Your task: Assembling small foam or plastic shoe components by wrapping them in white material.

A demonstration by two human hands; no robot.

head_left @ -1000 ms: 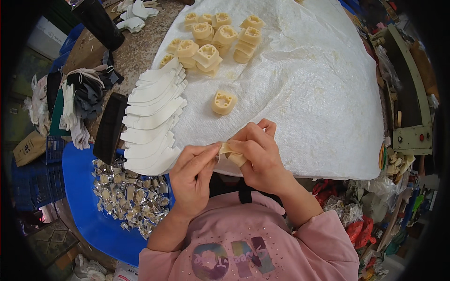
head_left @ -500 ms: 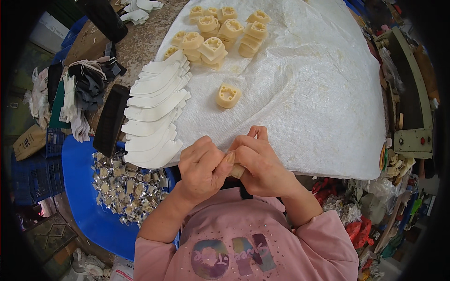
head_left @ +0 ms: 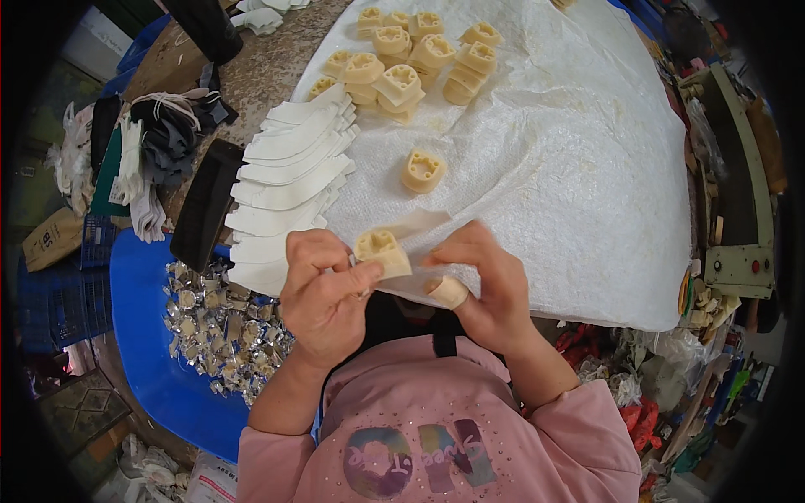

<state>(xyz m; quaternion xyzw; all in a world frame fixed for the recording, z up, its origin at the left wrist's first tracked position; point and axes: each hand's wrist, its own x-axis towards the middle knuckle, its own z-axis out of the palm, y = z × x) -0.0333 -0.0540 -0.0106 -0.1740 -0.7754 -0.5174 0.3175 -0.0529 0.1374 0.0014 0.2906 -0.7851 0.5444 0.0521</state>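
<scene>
In my left hand (head_left: 323, 293) is a cream, D-shaped shoe heel (head_left: 381, 251), pinched between thumb and fingers with its hollowed, holed face up. A thin whitish strip (head_left: 415, 224) runs from behind it to the right, smeared by motion. My right hand (head_left: 490, 289) is just to the right, its fingers bent and apart from the thumb, with no held thing showing. A beige wrap (head_left: 449, 292) covers that thumb's tip. Another shoe heel (head_left: 423, 171) stands alone on the white sheet (head_left: 570, 193) beyond my hands.
White curved pieces (head_left: 289, 197) overlap in a row at the left. Several heels (head_left: 398, 82) are stacked at the back. A blue tub (head_left: 138, 335) of small shiny pieces (head_left: 218, 323) stands below left, by a black tray (head_left: 205, 205). A machine frame (head_left: 738, 260) is at right.
My hands have come apart from their closed position together. The heel, mostly hidden between them before, now shows in my left hand. My right hand has moved off to the right.
</scene>
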